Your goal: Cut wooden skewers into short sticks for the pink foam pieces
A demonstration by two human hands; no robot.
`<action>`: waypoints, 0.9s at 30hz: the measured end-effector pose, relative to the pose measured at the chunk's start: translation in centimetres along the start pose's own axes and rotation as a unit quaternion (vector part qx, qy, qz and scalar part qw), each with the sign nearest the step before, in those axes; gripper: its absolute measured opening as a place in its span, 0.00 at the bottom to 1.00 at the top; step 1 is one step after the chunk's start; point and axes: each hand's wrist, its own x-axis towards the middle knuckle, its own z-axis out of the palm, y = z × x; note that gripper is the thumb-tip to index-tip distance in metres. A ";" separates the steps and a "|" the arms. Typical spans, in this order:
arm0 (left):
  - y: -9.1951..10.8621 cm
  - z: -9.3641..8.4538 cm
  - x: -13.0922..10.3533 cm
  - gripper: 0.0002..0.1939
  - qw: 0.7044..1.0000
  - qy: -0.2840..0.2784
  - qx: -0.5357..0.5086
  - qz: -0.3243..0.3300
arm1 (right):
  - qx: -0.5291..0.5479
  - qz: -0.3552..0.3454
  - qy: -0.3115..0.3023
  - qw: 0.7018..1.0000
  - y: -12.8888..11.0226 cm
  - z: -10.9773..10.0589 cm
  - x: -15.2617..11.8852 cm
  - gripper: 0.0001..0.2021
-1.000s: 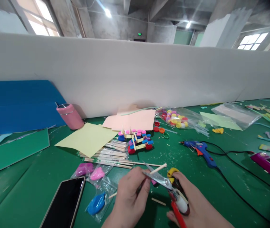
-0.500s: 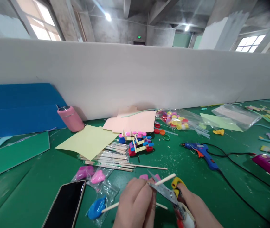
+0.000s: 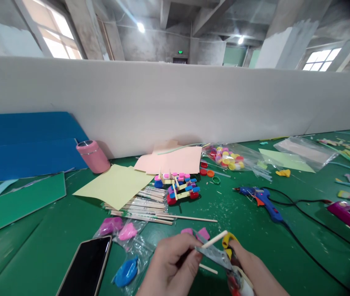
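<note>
My left hand point(image 3: 175, 263) is closed round the lower end of a pale wooden stick point(image 3: 216, 238), which points up to the right. In my right hand point(image 3: 252, 263) are scissors point(image 3: 216, 255) with yellow on the handle, their blades lying against the stick close to my left fingertips. Another stick piece point(image 3: 208, 269) rests on the table below the blades. Pink clay pieces point(image 3: 203, 234) lie just beyond the blades. Farther back stands a small model of sticks and coloured caps point(image 3: 183, 188), beside a bundle of wooden sticks point(image 3: 146, 205).
A phone point(image 3: 85, 267) and bagged blue clay point(image 3: 126, 272) lie left of my hands. The blue glue gun point(image 3: 263, 199) and its cable are to the right. Behind are a pink cup point(image 3: 93, 157), paper sheets point(image 3: 113, 185) and bagged caps point(image 3: 227, 158).
My left hand has shifted slightly left and its fingers have turned, showing the thumb. The stick's tip and the scissors have dropped slightly in view.
</note>
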 end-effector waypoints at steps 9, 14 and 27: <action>-0.6 1.4 -0.2 0.09 0.985 0.127 0.114 0.032 | 0.022 0.027 -0.003 0.999 -1.9 -0.4 0.6 0.24; 0.2 0.1 0.2 0.10 0.998 0.021 0.062 -0.021 | 0.022 0.034 -0.008 0.999 -2.2 -0.4 0.2 0.24; 0.0 0.8 -0.1 0.09 0.993 0.104 0.031 -0.042 | 0.013 -0.002 0.014 1.000 -2.2 -0.1 0.8 0.12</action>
